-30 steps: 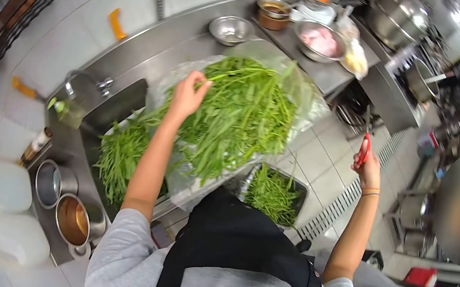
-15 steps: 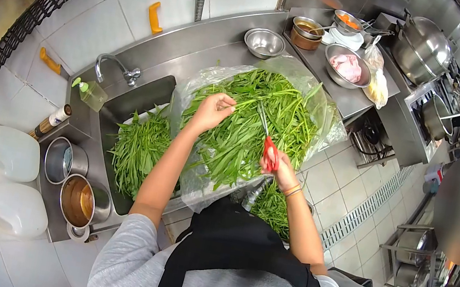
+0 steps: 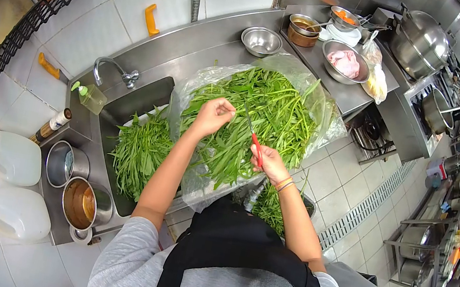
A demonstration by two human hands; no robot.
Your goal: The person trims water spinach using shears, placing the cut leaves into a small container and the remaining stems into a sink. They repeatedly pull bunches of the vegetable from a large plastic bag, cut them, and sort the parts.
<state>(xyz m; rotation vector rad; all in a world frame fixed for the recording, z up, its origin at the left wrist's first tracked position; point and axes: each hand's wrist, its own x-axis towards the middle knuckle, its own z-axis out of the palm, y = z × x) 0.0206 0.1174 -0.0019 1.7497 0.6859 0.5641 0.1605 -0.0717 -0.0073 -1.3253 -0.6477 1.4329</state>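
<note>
A large heap of long-stemmed leafy greens (image 3: 285, 110) lies in an open clear plastic bag (image 3: 324, 114) across the sink's edge. Above the heap, the fingers of my left hand (image 3: 214, 117) are pinched together; whatever they hold is hidden. My right hand (image 3: 270, 164) grips red-handled scissors (image 3: 257, 150), whose blades point toward the fingertips of my left hand. How far the blades are apart is hard to make out. More cut greens (image 3: 142, 152) fill part of the sink basin at left. Another pile of greens (image 3: 271, 212) sits lower, below my right forearm.
A faucet (image 3: 116, 71) and soap bottle (image 3: 90, 97) stand behind the sink (image 3: 143, 94). Steel pots (image 3: 85, 204) and white jugs (image 3: 15, 155) are at left. One steel bowl (image 3: 261, 41) rests behind the bag; a bowl of raw meat (image 3: 345, 64) is on the right counter.
My right hand has moved left with the scissors, bringing the blades closer to my left hand. The left hand stays nearly in place. A person at the far right is out of view now.
</note>
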